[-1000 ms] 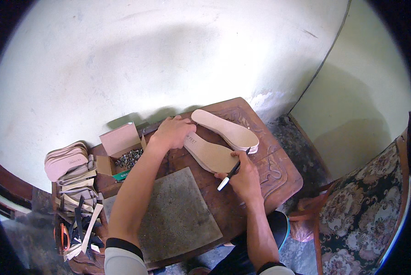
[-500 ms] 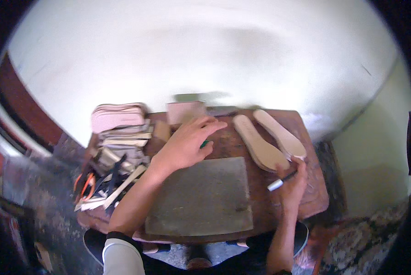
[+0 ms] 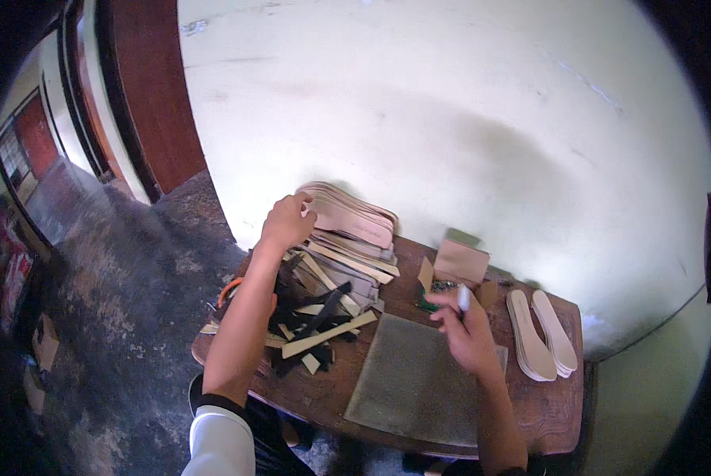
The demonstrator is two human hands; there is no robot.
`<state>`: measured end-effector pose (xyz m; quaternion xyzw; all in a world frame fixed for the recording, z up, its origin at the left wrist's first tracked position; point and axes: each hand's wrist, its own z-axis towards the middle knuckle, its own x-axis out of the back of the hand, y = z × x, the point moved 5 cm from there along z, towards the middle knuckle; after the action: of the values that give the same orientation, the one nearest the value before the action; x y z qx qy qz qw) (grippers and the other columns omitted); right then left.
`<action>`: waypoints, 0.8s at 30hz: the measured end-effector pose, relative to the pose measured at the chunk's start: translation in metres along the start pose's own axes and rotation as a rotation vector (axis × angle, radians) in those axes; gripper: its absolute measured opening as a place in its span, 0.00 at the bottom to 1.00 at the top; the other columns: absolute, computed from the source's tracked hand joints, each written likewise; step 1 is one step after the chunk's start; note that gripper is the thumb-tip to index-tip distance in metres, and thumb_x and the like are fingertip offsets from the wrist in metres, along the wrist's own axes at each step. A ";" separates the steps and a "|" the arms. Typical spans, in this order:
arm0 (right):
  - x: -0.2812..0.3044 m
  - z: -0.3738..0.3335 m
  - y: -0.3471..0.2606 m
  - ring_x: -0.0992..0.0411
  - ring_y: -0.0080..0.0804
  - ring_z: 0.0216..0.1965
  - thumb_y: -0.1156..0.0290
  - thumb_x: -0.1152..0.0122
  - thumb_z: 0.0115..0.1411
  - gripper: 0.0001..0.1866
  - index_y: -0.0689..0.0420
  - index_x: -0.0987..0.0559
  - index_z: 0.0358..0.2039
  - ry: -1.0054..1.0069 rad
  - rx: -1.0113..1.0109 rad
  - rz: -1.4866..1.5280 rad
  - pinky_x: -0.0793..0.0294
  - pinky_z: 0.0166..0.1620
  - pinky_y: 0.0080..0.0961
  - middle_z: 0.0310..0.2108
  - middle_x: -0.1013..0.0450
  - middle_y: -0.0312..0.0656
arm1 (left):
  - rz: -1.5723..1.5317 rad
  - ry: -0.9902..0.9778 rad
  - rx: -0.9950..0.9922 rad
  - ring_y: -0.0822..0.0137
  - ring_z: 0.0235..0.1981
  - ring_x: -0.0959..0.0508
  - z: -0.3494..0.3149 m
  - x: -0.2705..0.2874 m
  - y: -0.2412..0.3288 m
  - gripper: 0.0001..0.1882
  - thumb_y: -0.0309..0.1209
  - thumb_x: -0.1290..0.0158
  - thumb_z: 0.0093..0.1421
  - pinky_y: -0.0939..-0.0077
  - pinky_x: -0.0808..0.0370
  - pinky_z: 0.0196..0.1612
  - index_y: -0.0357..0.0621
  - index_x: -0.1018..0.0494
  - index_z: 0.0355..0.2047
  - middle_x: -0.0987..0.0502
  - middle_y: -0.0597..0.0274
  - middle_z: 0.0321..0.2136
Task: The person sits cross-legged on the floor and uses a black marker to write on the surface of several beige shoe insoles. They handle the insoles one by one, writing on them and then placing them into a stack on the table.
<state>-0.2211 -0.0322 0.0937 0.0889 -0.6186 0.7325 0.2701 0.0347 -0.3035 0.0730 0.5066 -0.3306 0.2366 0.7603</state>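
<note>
My left hand [image 3: 288,224] is moving over from the middle of the table [image 3: 546,412] to the pink insole stack [image 3: 343,216], fingers curling at its left end; whether they're gripping, I can't tell. Nearest, the grey mat [image 3: 403,389] is lying flat, probably for a firm surface. Above it, my right hand [image 3: 470,337] is holding the white-ended marker [image 3: 463,297], likely keeping it handy. Beyond, that stack is sitting by the wall [image 3: 451,119], seemingly out of the way.

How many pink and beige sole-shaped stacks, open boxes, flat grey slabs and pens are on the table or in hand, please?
Pink sole-shaped stack: 1
Beige sole-shaped stacks: 2
Open cardboard box: 1
Flat grey slab: 1
White-ended pen: 1
Total: 6
</note>
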 end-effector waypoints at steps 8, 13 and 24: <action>-0.089 0.168 0.062 0.26 0.65 0.51 0.66 0.48 0.62 0.19 0.67 0.21 0.46 0.034 -0.213 -0.542 0.28 0.56 0.52 0.44 0.23 0.66 | 0.019 -0.126 0.252 0.39 0.58 0.26 0.035 -0.034 -0.065 0.29 0.37 0.46 0.59 0.53 0.30 0.63 0.29 0.30 0.57 0.25 0.31 0.53; -0.124 0.169 0.055 0.26 0.62 0.53 0.67 0.48 0.61 0.20 0.68 0.22 0.48 -0.082 -0.307 -0.407 0.30 0.58 0.47 0.47 0.24 0.66 | -0.050 -0.088 0.192 0.41 0.60 0.27 0.035 -0.047 -0.114 0.30 0.36 0.45 0.58 0.54 0.30 0.63 0.31 0.32 0.59 0.26 0.33 0.56; -0.109 0.173 0.045 0.26 0.62 0.51 0.71 0.43 0.60 0.18 0.66 0.28 0.49 0.178 -0.260 -0.288 0.29 0.56 0.49 0.46 0.25 0.65 | -0.056 0.020 0.292 0.42 0.54 0.22 0.029 -0.022 -0.100 0.27 0.39 0.41 0.56 0.57 0.25 0.57 0.32 0.26 0.52 0.22 0.35 0.50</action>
<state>-0.1874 -0.2321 0.0421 0.0757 -0.6626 0.6054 0.4345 0.0822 -0.3683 0.0032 0.6184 -0.2708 0.2662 0.6880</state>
